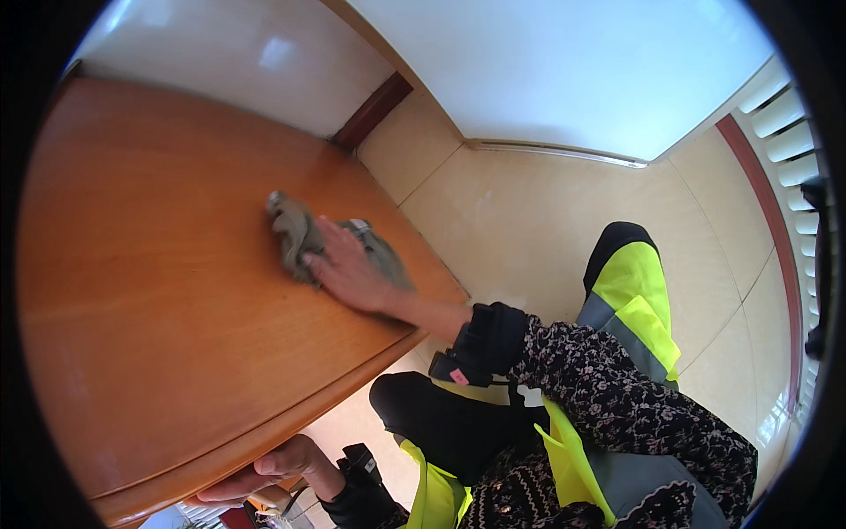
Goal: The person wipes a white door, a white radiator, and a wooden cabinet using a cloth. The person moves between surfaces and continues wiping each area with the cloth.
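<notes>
My right hand (350, 268) lies over a crumpled grey-green cloth (294, 231) and presses it onto a glossy orange-brown wooden tabletop (165, 278). The cloth bunches out past my fingertips and along the far side of my hand. Slight blur covers the hand and the cloth. At the bottom left, my left hand (284, 463) is at the table's rounded front edge (264, 436). Its fingers reach along and below that edge, partly hidden, so whether they grip it does not show.
A white panel (581, 73) stands beyond the table, above beige floor tiles (515, 211). A white radiator (793, 159) runs along the right side. My legs, in yellow and grey covers (634, 278), are close to the table's corner. Several small items (277, 512) sit below my left hand.
</notes>
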Demonstrator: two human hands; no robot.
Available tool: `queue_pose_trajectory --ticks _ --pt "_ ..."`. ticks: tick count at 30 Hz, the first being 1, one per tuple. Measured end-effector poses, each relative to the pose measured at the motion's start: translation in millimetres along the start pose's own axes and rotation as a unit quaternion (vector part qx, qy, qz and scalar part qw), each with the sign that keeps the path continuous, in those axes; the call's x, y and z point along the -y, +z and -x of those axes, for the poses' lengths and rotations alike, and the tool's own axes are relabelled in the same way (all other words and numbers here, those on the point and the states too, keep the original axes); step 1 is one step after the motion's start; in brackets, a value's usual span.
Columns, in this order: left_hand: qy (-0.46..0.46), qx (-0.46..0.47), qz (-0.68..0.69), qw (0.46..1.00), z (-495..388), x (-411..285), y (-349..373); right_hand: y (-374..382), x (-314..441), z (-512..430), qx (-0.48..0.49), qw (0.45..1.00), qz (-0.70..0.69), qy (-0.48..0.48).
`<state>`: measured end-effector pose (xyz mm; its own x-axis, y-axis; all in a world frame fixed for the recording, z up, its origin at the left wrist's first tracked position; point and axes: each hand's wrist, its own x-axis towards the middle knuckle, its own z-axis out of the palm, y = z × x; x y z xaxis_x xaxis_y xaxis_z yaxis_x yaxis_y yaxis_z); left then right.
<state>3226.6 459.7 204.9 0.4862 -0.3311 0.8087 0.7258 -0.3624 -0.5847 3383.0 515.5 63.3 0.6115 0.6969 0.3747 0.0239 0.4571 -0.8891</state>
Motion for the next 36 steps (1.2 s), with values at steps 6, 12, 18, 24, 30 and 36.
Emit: queue_pose_trajectory --ticks 6,12,18,24,30,36 --pt "-0.010 -0.013 -0.026 1.000 -4.2 -1.5 -11.2 -8.8 -97.0 11.0 0.042 0.979 0.057 0.190" --pt "-0.054 -0.026 0.059 0.996 5.5 9.8 -3.8 -11.4 -166.7 70.7 -0.074 0.921 0.104 0.367" --pt "0.116 -0.003 -0.167 0.979 14.3 15.3 7.7 -20.0 -151.7 108.1 -0.070 0.894 0.063 0.438" --pt "0.020 0.017 -0.129 0.991 17.9 5.0 15.7 -7.7 -82.4 100.3 -0.067 0.945 0.012 0.321" --pt "-0.032 0.048 -0.093 0.994 20.1 4.1 19.0 -5.7 4.5 65.9 0.005 0.995 0.010 0.096" --pt "-0.099 0.040 0.052 0.993 17.8 -1.0 4.5 -7.2 50.7 32.0 0.068 0.991 -0.059 -0.100"
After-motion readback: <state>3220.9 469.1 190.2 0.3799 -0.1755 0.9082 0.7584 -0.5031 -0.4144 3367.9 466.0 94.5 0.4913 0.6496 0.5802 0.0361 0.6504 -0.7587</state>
